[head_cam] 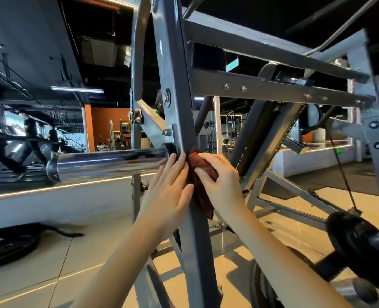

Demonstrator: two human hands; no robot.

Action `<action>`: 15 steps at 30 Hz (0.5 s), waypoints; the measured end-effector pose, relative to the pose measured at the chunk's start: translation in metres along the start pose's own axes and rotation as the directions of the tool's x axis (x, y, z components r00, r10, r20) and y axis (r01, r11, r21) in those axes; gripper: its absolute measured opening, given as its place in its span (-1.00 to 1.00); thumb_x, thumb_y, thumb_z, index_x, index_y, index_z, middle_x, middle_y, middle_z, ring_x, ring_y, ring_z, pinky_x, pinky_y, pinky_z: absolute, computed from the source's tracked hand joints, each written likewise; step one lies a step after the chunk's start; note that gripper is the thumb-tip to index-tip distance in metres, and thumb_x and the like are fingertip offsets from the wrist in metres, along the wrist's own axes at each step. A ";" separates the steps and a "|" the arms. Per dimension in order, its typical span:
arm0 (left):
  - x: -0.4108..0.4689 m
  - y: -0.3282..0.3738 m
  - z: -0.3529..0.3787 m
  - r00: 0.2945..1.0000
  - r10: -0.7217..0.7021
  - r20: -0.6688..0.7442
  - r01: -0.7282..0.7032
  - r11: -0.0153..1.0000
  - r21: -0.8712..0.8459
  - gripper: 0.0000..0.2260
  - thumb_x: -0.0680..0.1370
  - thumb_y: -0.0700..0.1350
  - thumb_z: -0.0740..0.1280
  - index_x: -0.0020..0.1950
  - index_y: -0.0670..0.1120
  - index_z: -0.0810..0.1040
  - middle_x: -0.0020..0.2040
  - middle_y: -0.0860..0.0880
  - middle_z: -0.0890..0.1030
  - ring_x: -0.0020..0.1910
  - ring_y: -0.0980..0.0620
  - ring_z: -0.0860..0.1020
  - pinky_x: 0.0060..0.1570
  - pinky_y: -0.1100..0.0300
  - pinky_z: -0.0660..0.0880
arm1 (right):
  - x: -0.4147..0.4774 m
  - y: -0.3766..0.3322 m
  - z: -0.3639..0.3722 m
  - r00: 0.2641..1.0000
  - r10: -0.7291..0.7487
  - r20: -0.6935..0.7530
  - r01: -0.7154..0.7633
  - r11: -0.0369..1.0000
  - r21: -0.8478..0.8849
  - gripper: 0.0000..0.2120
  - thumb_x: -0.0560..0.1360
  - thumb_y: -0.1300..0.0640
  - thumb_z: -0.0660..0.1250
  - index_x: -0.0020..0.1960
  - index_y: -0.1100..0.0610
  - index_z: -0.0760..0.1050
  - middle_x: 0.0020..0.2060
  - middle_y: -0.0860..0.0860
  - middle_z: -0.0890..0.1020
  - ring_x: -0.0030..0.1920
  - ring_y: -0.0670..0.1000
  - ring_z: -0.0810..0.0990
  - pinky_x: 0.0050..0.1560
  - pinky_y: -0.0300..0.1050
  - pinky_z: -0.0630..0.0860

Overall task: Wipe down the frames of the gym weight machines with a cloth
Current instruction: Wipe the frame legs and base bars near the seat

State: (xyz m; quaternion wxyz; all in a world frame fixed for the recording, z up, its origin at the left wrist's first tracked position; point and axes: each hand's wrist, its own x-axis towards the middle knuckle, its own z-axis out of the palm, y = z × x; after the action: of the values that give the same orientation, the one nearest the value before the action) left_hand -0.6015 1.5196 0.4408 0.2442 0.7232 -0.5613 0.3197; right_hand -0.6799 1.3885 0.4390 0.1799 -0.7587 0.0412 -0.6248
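A grey steel upright of the weight machine frame (177, 103) runs from top centre down to the floor. A dark red cloth (203, 196) hangs against its right side at mid height. My right hand (220, 181) grips the cloth and holds it to the upright. My left hand (170, 192) lies flat on the left face of the same upright, fingers straight, just below the chrome weight sleeve (108, 163).
Grey cross beams (273, 90) reach right from the upright. A black weight plate (352, 245) sits on a sleeve at lower right. Another plate (8, 247) lies on the tiled floor at left. A mirror wall (28, 121) shows people on treadmills.
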 end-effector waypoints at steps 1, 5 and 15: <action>-0.002 0.000 0.003 1.000 0.003 -0.015 -0.003 1.000 -0.011 -0.40 0.50 0.23 -0.34 0.52 0.07 -0.15 0.54 0.17 -0.23 0.42 0.33 -0.43 0.34 0.40 -0.46 | -0.011 0.000 0.001 1.000 0.014 -0.003 -0.014 1.000 0.016 -0.67 0.53 0.18 0.37 0.28 0.12 0.52 0.18 0.01 0.56 0.19 -0.09 0.51 0.21 -0.35 0.40; -0.007 0.006 0.017 0.995 -0.009 -0.098 0.003 0.998 -0.064 -0.46 0.55 0.18 -0.24 0.50 0.04 -0.11 0.50 0.20 -0.23 0.43 0.38 -0.36 0.37 0.43 -0.39 | -0.068 0.013 -0.001 1.000 0.005 0.030 -0.006 0.999 0.037 -0.68 0.50 0.15 0.39 0.25 0.10 0.54 0.14 -0.05 0.55 0.17 -0.19 0.47 0.19 -0.51 0.35; -0.019 0.014 0.043 0.982 -0.118 -0.147 0.109 0.992 -0.065 -0.50 0.60 0.12 -0.09 0.52 0.05 -0.09 0.52 0.29 -0.20 0.53 0.28 -0.15 0.47 0.37 -0.17 | -0.080 0.032 -0.004 0.997 0.028 0.077 -0.047 0.966 0.253 -0.69 0.50 0.09 0.34 0.22 0.14 0.54 0.09 0.02 0.57 0.10 -0.12 0.52 0.18 -0.42 0.40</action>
State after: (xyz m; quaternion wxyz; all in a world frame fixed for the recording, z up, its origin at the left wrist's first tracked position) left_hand -0.6101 1.4975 0.3977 0.3244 0.7205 -0.5079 0.3430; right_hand -0.6955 1.3811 0.3545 0.2889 -0.7506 -0.0316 -0.5935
